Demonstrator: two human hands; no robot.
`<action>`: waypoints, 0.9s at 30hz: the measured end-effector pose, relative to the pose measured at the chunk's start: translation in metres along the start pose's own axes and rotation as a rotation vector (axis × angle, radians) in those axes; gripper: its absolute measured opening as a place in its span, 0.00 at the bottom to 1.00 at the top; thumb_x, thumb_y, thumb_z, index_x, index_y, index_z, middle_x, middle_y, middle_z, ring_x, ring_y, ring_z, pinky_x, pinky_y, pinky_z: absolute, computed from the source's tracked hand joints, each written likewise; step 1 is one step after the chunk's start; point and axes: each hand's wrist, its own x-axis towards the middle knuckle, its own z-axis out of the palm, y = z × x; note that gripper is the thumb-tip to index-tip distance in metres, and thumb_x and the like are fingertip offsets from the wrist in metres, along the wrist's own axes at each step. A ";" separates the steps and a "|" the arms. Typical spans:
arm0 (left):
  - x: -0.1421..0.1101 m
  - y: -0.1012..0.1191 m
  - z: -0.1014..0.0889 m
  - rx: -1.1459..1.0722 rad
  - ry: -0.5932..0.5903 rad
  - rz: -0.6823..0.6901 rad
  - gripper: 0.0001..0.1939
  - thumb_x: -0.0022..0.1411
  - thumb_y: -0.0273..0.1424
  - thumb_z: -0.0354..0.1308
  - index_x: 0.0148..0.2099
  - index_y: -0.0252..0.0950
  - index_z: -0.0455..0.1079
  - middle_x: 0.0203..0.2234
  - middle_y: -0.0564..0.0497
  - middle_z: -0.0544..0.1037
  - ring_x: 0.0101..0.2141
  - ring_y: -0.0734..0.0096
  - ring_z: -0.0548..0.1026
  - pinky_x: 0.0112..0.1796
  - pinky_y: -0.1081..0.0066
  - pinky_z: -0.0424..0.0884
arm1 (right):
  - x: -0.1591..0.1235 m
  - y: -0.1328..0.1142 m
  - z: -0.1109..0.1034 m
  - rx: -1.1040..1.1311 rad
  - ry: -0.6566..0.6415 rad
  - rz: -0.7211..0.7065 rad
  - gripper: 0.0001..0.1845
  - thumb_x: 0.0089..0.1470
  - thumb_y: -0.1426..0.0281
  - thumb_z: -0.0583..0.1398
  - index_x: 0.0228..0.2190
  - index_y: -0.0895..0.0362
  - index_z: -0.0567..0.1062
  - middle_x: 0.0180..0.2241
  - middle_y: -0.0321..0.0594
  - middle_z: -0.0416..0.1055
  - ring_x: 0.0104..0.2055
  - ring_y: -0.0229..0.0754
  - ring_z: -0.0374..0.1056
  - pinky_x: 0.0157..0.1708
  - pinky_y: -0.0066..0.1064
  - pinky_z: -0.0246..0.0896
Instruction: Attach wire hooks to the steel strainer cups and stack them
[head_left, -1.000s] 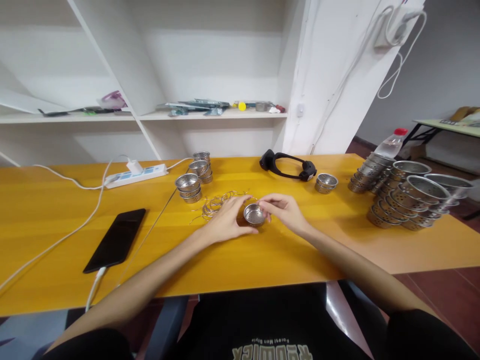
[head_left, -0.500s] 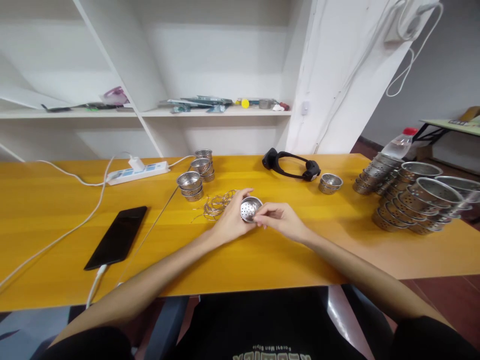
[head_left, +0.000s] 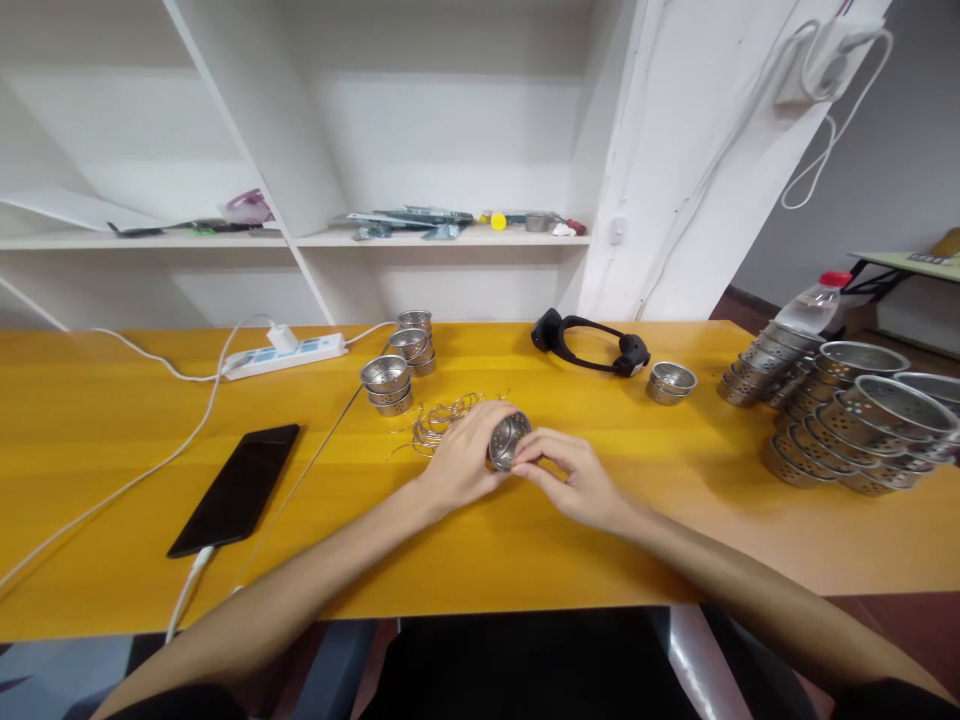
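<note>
Bench [head_left: 465,565], yellow-topped; near edge crosses below both forearms, far edge meets the white shelf unit [head_left: 330,241].

Perforated metal cup, one [head_left: 508,440]: at mid-bench, between the hands, well in from the near edge; tilted, mouth turned toward the wearer. Contact with the bench top: cannot tell.

Left hand [head_left: 469,452]: grip clamped around the cup's left side, fingers over the far side, thumb low on the near side.

Right hand [head_left: 566,478]: grip with thumb and fingertips drawn together at the cup's right rim; whether anything thin is pinched there, cannot tell.

Loose wire, thin, one tangle [head_left: 433,428]: just behind and left of the left hand, partly covered by it; strands splay outward, leaving little room on that side.

Cups, small stacks, left [head_left: 387,385]: behind the wire, grouped toward the far edge.

Black headband device, one [head_left: 632,353]: near the far edge, well apart from the hands.

Cups, nested pair [head_left: 670,383]: right of the headband device, just beside it.

Cups, tall leaning stacks, right [head_left: 847,425]: massed toward the bench's right end, with a red-capped bottle [head_left: 814,305] behind. A broad stretch of bench top separates them from the right hand.

Phone, black [head_left: 236,490]: left, beyond the left forearm, white cable [head_left: 196,568] running off over the near edge.

Power strip, white [head_left: 289,355]: far left, near the far edge, adapter plugged in.
</note>
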 end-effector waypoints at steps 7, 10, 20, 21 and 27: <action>-0.001 -0.003 0.000 0.011 0.013 0.072 0.32 0.70 0.44 0.64 0.69 0.40 0.58 0.56 0.36 0.78 0.57 0.47 0.79 0.56 0.47 0.78 | -0.001 -0.002 0.002 -0.021 0.012 -0.083 0.03 0.68 0.73 0.64 0.40 0.56 0.80 0.39 0.42 0.80 0.42 0.41 0.77 0.47 0.35 0.75; 0.000 -0.002 -0.001 0.006 0.011 0.079 0.33 0.70 0.44 0.64 0.69 0.39 0.58 0.57 0.35 0.78 0.57 0.47 0.79 0.57 0.47 0.78 | -0.002 -0.003 0.001 -0.028 0.011 -0.099 0.03 0.67 0.74 0.64 0.41 0.56 0.80 0.40 0.43 0.80 0.43 0.42 0.77 0.48 0.36 0.75; -0.002 -0.002 0.000 0.070 0.056 0.091 0.35 0.69 0.48 0.63 0.69 0.38 0.58 0.54 0.36 0.80 0.52 0.48 0.82 0.51 0.50 0.80 | 0.001 -0.003 -0.001 -0.020 0.011 -0.088 0.03 0.67 0.74 0.64 0.40 0.56 0.80 0.40 0.42 0.78 0.43 0.41 0.76 0.48 0.38 0.75; -0.002 -0.002 -0.001 0.077 0.057 0.091 0.35 0.69 0.49 0.63 0.69 0.39 0.59 0.53 0.37 0.80 0.52 0.48 0.82 0.51 0.50 0.80 | 0.001 -0.003 -0.001 -0.010 0.012 -0.082 0.03 0.67 0.74 0.64 0.39 0.56 0.80 0.39 0.41 0.78 0.42 0.41 0.76 0.48 0.37 0.74; -0.001 -0.001 -0.002 0.089 0.055 0.080 0.36 0.69 0.50 0.63 0.69 0.38 0.59 0.52 0.38 0.81 0.50 0.49 0.83 0.48 0.53 0.80 | 0.002 -0.004 -0.003 0.041 0.006 -0.066 0.03 0.67 0.72 0.65 0.38 0.55 0.79 0.39 0.41 0.78 0.41 0.41 0.76 0.46 0.37 0.74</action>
